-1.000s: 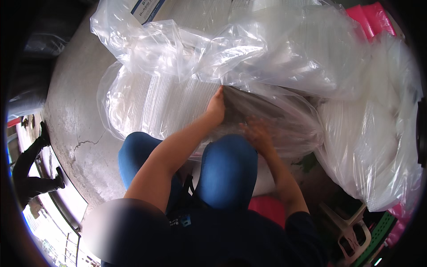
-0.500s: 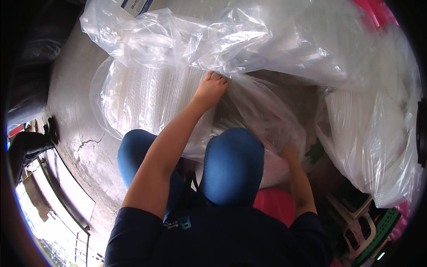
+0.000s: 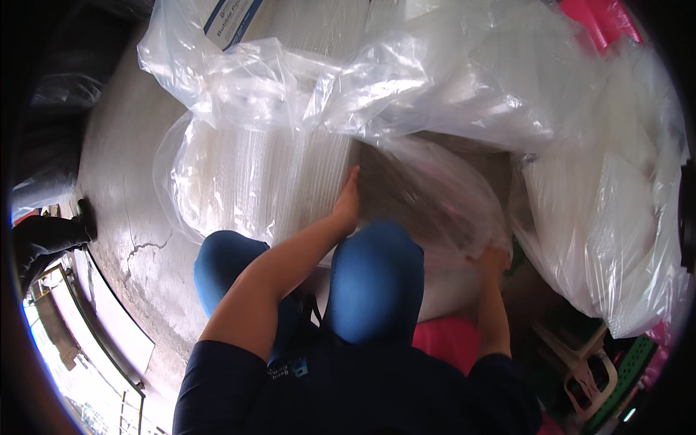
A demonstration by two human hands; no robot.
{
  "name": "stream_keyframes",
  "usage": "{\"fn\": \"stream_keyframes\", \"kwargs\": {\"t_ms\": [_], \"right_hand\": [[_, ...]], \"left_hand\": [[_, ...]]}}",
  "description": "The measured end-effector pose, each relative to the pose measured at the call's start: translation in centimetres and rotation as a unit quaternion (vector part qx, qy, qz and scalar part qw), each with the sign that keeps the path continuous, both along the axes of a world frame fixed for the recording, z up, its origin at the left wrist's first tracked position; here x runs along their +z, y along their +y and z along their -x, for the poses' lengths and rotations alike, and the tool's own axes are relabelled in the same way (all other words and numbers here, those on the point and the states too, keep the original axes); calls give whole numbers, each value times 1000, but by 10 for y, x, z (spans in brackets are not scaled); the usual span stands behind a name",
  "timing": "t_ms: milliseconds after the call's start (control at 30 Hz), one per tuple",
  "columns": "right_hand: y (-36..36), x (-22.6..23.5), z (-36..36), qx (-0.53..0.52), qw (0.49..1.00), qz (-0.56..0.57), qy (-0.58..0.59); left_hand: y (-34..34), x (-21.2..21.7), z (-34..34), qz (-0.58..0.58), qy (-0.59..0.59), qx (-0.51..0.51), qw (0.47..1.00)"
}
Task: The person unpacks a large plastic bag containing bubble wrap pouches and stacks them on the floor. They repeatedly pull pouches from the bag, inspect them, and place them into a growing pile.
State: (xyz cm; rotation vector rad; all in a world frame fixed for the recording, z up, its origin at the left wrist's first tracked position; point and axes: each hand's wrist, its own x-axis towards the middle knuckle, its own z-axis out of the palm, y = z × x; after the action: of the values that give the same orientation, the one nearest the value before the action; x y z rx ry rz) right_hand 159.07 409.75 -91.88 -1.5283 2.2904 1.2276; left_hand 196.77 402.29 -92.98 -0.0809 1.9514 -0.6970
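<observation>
A: Head view, biggest first. Heap of clear plastic bags (image 3: 464, 80) fills the top and right of frame, crumpled and overlapping. Grey concrete floor (image 3: 123, 174) runs down the left, cracked near centre-left.

B: And what's actually being handled?

A: Bag of stacked clear containers (image 3: 254, 174), centre-left, lying on the floor just above the blue knees (image 3: 373, 279). Next to it, centre-right, a brown-tinted bag (image 3: 428, 196) with thin film (image 3: 464, 217) ballooned over it.

B: Hands?

A: Left hand (image 3: 346, 206) at frame centre, fingers together and laid flat against the seam between the stacked containers and the brown bag. Pressing, not pinching, as far as I can see. Right hand (image 3: 494, 257) at centre-right, low, on the film's lower edge. Fingers are buried in plastic, so I can't tell if it's gripping or only resting.

B: Change from a second ago?

A: Both hands then sat close together, bunching film at the top of the brown bag. The left has moved up and left, the right has dropped down and right. My read: the film is being spread open, not gathered.

B: Small stuff?

A: Pink object (image 3: 602, 18) upper right, red patch (image 3: 449, 341) below the knees, green crate (image 3: 627, 377) lower right.
</observation>
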Motion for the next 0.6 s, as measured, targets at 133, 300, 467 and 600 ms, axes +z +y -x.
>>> {"fn": "stream_keyframes", "kwargs": {"t_ms": [133, 300, 467, 600], "right_hand": [[37, 7, 27, 1, 998, 19, 62], [-20, 6, 49, -61, 972, -186, -130], [-176, 230, -173, 164, 670, 111, -716], [-307, 287, -279, 185, 615, 477, -600]], "left_hand": [[7, -10, 7, 267, -377, -699, 546], [-14, 34, 18, 425, -416, -701, -394], [-36, 183, 0, 350, -619, -382, -590], [-67, 253, -15, -3, -886, -236, -399]]}}
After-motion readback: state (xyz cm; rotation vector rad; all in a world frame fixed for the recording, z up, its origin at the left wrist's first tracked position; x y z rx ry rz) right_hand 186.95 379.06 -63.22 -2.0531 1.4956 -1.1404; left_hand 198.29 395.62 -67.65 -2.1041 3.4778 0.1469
